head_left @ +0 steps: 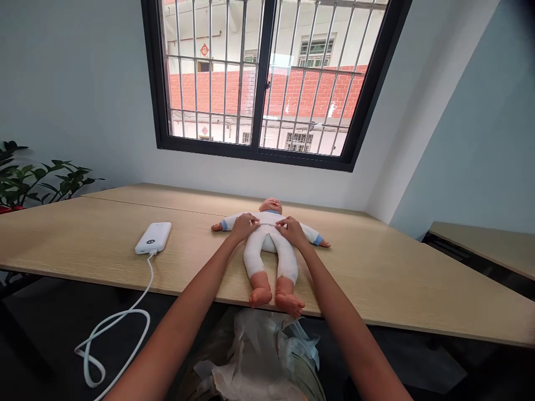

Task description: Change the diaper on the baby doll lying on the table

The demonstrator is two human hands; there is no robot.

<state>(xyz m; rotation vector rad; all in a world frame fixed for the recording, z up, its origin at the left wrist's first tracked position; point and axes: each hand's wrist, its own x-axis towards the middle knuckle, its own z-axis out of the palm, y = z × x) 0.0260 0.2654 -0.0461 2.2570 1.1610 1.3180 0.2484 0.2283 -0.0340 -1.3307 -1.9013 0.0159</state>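
Observation:
A baby doll (267,243) in a white long-sleeved bodysuit with blue cuffs lies on its back on the light wood table (368,267), its head far from me and its bare feet near the table's front edge. My left hand (244,226) grips the bodysuit at the doll's right side of the waist. My right hand (291,232) pinches the fabric on the other side of the waist. Both hands appear to hold the cloth, though my fingers partly hide how much of it they hold.
A white power bank (152,238) lies on the table to the left, its white cable (112,317) hanging over the edge. A crumpled plastic-wrapped white item (254,356) sits below the table's front edge. A green potted plant stands far left; another table stands right.

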